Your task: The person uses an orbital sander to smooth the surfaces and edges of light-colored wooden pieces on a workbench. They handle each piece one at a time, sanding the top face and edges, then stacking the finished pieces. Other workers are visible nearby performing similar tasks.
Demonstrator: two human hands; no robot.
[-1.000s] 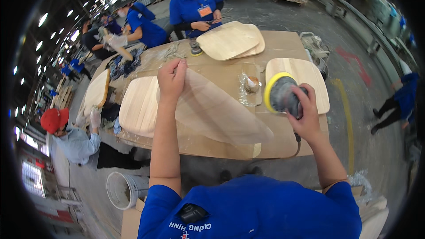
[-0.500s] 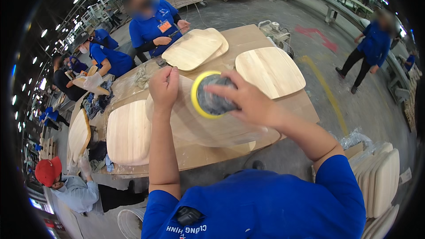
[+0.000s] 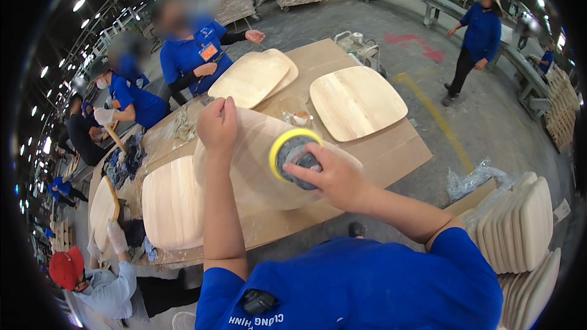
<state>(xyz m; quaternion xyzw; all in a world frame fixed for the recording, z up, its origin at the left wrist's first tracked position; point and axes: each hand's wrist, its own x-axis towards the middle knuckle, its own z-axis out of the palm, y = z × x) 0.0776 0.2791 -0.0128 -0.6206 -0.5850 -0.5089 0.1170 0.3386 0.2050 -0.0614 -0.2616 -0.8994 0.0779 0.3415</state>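
My left hand (image 3: 217,128) is closed on the left edge of a pale wooden seat-shaped panel (image 3: 260,146), which is smeared by motion above the table. In my right hand (image 3: 336,177) is a round sanding pad (image 3: 291,151) with a dark body and a yellow rim. The fingers wrap over its dark side. The pad overlaps the panel; whether they touch, I cannot tell. Left of my left forearm lies another wooden panel (image 3: 173,201). Farther off, a striped panel (image 3: 358,102) and two stacked panels (image 3: 247,79) rest on the table.
Brown cardboard covers the table (image 3: 391,153). Rags (image 3: 122,162) lie at its left side. A co-worker in blue (image 3: 189,55) stands across; another in a red cap (image 3: 104,275) handles a panel at left. Stacked panels (image 3: 516,226) stand at my right, a machine (image 3: 358,49) beyond the table.
The sanding pad and my right hand have shifted slightly down and right, and the pad's face has tilted. My left hand keeps its grip. A person at far right has walked to another spot.
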